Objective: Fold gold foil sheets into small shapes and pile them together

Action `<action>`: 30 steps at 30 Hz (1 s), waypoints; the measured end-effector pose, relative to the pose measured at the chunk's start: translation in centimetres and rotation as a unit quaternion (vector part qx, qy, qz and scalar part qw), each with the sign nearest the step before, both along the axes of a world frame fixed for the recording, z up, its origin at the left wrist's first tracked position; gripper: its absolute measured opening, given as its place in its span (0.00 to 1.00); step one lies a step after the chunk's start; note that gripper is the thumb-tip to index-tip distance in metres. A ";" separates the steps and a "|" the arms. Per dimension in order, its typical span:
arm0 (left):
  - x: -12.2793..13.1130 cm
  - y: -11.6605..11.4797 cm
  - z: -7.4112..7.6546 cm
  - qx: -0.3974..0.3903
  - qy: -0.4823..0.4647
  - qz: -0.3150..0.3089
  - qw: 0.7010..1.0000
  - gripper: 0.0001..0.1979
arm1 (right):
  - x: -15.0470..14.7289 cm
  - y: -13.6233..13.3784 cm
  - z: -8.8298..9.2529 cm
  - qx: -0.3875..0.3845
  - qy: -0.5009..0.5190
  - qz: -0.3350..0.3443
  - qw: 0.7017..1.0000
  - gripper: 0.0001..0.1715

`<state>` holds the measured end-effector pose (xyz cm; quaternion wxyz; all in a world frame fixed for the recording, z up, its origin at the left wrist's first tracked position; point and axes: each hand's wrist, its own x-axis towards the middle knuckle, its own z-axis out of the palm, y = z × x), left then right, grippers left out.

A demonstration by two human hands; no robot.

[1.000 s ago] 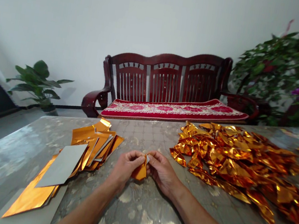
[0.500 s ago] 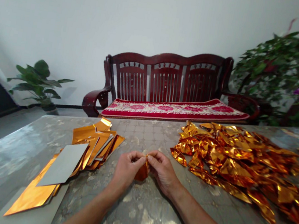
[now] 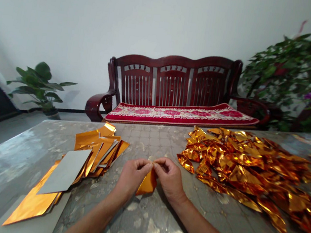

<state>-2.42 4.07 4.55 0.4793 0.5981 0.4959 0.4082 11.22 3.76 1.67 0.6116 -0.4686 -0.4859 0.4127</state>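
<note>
Between my hands, just over the table, is a folded sheet of gold foil paper [image 3: 147,182]. My left hand [image 3: 133,175] pinches its upper edge with thumb and forefinger. My right hand [image 3: 169,178] pinches the same top edge from the other side, the fingertips of both hands nearly meeting. The paper's lower part hangs below the fingers, bright on its front face. To the left lies a loose stack of flat gold foil sheets [image 3: 107,150], with a grey-backed sheet [image 3: 65,171] on top. On the right spreads a large heap of folded gold foil pieces [image 3: 241,163].
The table [image 3: 158,136] has a patterned, glossy grey cover. Behind it stands a dark red wooden bench [image 3: 174,84] with a red floral cushion [image 3: 185,113]. Potted plants [image 3: 42,85] are at the left and leafy greenery [image 3: 292,70] at the right. Clear plastic [image 3: 302,143] lies at the far right.
The foil paper between my hands has tilted and now shows more of its bright front face, its bottom reaching slightly lower. Both hands keep their pinch in nearly the same place.
</note>
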 end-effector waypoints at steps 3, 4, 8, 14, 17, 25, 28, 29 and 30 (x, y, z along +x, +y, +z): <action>-0.1 0.0 0.2 0.017 0.018 -0.008 1.000 0.15 | -0.1 -0.1 -0.1 -0.006 0.007 0.003 1.000 0.12; -0.2 0.1 0.1 0.019 0.021 -0.006 1.000 0.15 | -0.1 -0.2 -0.2 -0.015 0.017 0.014 1.000 0.14; -0.4 0.4 -0.4 0.018 0.020 0.006 1.000 0.14 | -0.1 -0.2 -0.5 -0.052 0.011 0.085 0.995 0.17; -0.7 1.1 -0.7 -0.051 -0.075 0.002 0.996 0.22 | 0.1 0.3 -0.6 -0.062 -0.046 0.048 0.996 0.19; -1.2 1.0 0.0 -0.081 -0.092 -0.072 0.990 0.24 | 0.5 0.5 -0.6 -0.077 -0.019 -0.010 0.997 0.19; -2.3 1.5 1.0 -0.064 0.050 -0.083 0.993 0.22 | 1.5 0.9 -0.2 -0.071 0.013 -0.103 0.992 0.20; -2.0 1.7 0.6 -0.028 0.073 -0.067 0.995 0.16 | 1.6 0.9 -0.2 -0.064 0.014 -0.105 0.992 0.19; -1.9 1.8 0.3 -0.017 0.070 -0.059 0.996 0.15 | 1.6 0.9 -0.2 -0.059 0.016 -0.101 0.993 0.19; -1.9 1.8 0.0 -0.007 0.067 -0.047 0.997 0.14 | 1.6 0.9 -0.2 -0.053 0.019 -0.095 0.994 0.19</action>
